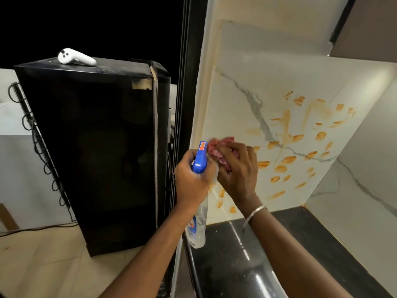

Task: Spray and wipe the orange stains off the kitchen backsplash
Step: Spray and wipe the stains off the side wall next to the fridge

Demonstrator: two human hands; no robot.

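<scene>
The left hand (194,175) is wrapped round the neck of a clear spray bottle (197,224) with a blue trigger head. It holds the bottle upright just in front of the left edge of the backsplash (247,93). Just beside it, the right hand (237,168) curls its fingers round a bunched pink cloth (217,147), held up to the wall; a silver bracelet (255,212) sits on that wrist. The backsplash is white stone with grey veins. Orange stains (285,160) are dabbed and smeared across it, from beside the hands out toward the corner where a side wall (354,179) meets it. Below lies the surface (236,254), black and glossy, with light reflecting off it. Left of a dark upright frame stands a black fridge (96,147), coils showing at its back and a white controller (75,58) lying on top, on a pale tiled floor (43,265).
</scene>
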